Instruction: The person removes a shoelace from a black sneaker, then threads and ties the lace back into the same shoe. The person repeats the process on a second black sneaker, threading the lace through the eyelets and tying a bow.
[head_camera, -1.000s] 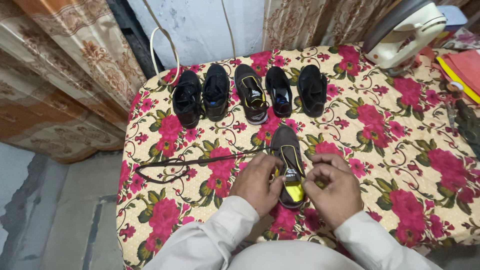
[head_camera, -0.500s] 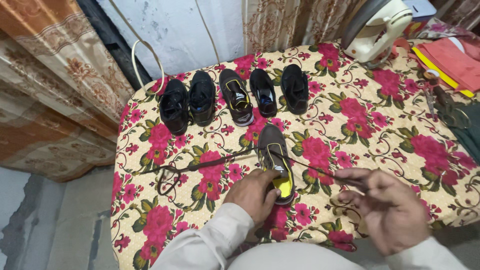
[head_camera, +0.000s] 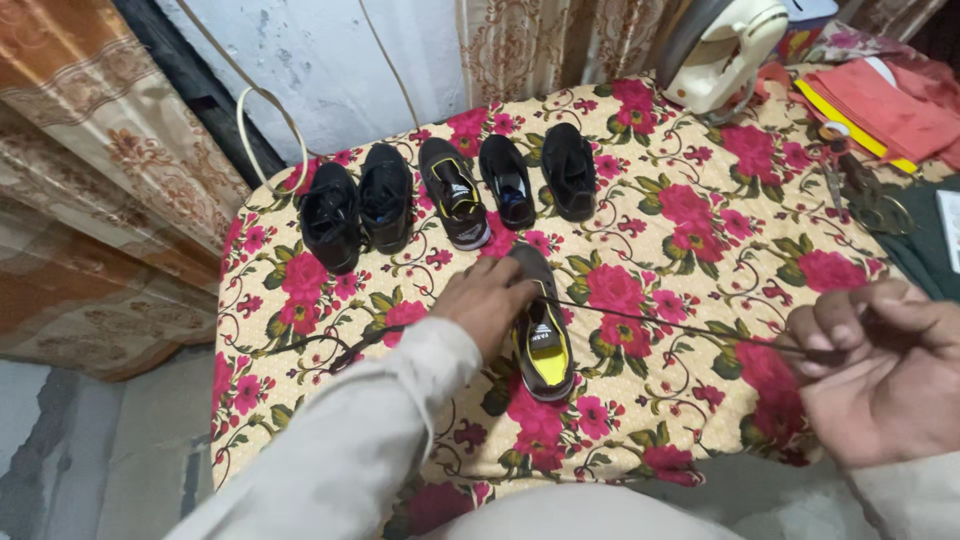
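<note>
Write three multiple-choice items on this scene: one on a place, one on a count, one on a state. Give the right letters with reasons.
1. Where does the brown sneaker with the yellow insole lie?
A. on the floral tablecloth, in front of the row of dark shoes
B. on the grey floor
C. on the cream iron

2. How many shoes stand in the far row?
A. three
B. five
C. seven

3. How is the dark shoelace?
A. coiled loose
B. knotted in a bow
C. stretched taut from the sneaker to the right hand

Answers: 1 A, it rests on the cloth nearer than the row. 2 B, five dark shoes stand side by side. 3 C, the lace runs straight to the pinching right hand while the left hand rests on the sneaker.
</note>
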